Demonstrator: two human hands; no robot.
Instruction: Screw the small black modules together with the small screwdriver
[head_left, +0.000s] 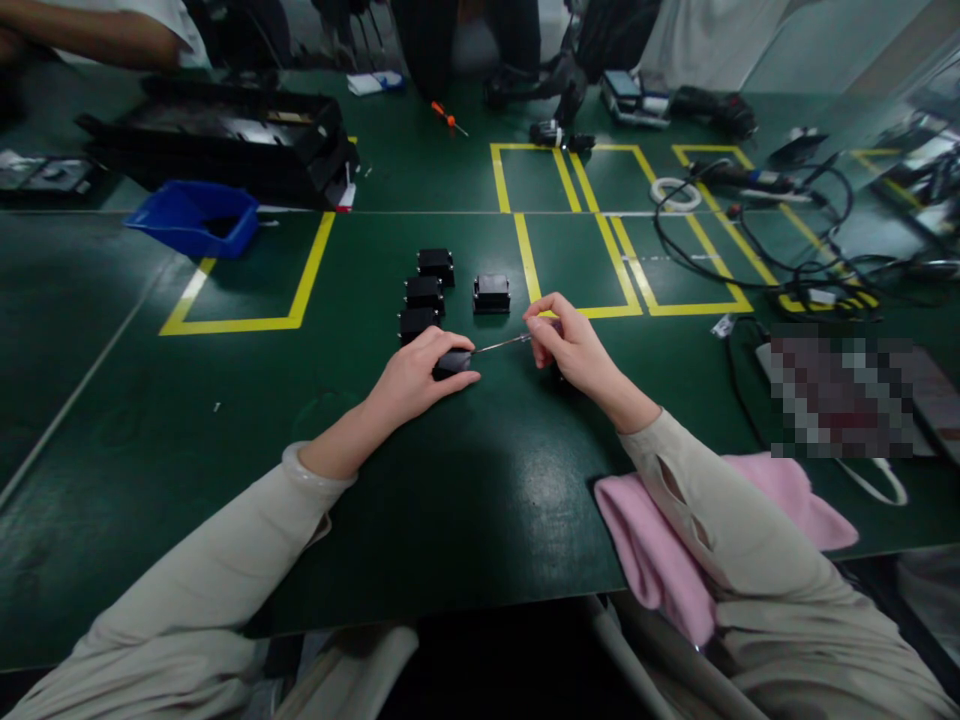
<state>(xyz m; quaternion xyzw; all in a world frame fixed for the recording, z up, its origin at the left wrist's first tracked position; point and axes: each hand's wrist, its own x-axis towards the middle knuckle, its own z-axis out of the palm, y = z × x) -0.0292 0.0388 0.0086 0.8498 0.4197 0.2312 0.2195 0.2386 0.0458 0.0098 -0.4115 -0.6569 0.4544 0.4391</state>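
Observation:
My left hand [409, 378] is closed around a small black box-shaped part [454, 362], holding it on the green table. In my right hand [568, 348] is a thin screwdriver [498, 345], gripped by its handle, which the fingers mostly cover. Its metal shaft points left, and the tip meets the black part's right side. Just beyond my left hand, three similar black parts stand in a column: a far one [435, 264], a middle one [424, 293] and a near one [417, 324], partly hidden by the hand. Another black part [491, 293] sits to their right.
A blue bin [196, 222] and stacked black trays [225, 150] stand at the far left. An orange screwdriver [444, 115] lies farther back. Cables [739, 262] spread at the right; a pink cloth [645, 530] lies under my right forearm. People are across the table.

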